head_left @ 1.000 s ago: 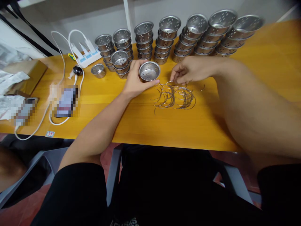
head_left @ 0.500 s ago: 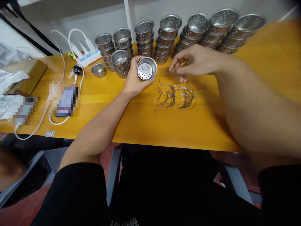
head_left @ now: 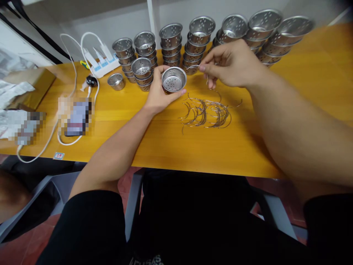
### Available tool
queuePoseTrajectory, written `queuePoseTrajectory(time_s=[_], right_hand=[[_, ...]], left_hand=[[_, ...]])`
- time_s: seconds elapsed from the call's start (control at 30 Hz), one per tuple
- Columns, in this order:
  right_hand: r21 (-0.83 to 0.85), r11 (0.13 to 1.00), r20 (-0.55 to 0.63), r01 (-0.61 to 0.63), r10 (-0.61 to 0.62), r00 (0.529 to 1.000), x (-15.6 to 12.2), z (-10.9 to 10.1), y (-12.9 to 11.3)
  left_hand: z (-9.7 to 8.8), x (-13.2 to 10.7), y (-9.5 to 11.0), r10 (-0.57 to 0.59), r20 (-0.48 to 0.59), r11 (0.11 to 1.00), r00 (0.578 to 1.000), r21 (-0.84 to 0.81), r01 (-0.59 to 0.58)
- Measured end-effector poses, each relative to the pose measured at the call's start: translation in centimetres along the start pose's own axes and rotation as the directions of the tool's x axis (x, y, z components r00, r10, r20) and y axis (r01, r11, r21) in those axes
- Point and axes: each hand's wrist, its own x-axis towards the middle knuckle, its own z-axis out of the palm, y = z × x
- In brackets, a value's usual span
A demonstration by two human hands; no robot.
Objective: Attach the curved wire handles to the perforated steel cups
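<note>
My left hand (head_left: 159, 92) is wrapped round a perforated metal cup (head_left: 173, 81), whose open top tilts toward me. To its right, my right hand (head_left: 224, 64) pinches a thin curved wire (head_left: 193, 67) between thumb and fingers. The wire's free end points left and stops near the cup's rim. Below the right hand, a loose pile of curved wires (head_left: 217, 116) lies on the table. Stacks of similar perforated cups (head_left: 199, 31) stand in a row behind both hands. A shorter stack (head_left: 141, 70) stands just left of the held cup.
A single small cup (head_left: 116, 81) sits on the wooden table (head_left: 171, 147) at the left. Further left are a white power strip (head_left: 106, 66) with cables, a phone (head_left: 78, 116) and a cardboard box (head_left: 41, 86). Part of another person (head_left: 13, 191) shows at the left edge.
My right hand has lifted slightly away from the wire pile, and the wire in its fingers shows more clearly beside the cup. The held cup has tilted a little.
</note>
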Motion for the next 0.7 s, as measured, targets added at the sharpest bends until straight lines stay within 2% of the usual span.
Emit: queuePoseTrajectory(time_s=[0.2,0.43,0.57,0.7], right_hand=[[-0.102,0.993,-0.078,0.056,-0.064,0.995,-0.5,1.3,-0.8],[-0.209,0.977,-0.167,-0.050,0.015,0.986,-1.0,4.8,-1.5],[-0.207,0.978,-0.174,-0.023,-0.014,0.985,-1.2,6.0,-1.1],[-0.207,0.978,-0.175,-0.009,-0.028,0.984,-1.4,6.4,-0.7]], left_hand=[[-0.1,-0.1,2.7,-0.056,0.031,0.997,0.998,-0.048,0.057],[-0.5,0.0,6.4,-0.077,0.077,0.996,0.994,-0.034,0.079],[-0.1,0.0,6.6,-0.103,0.042,0.994,0.994,-0.038,0.105],[0.5,-0.1,5.4,-0.085,0.068,0.996,0.994,-0.007,0.085]])
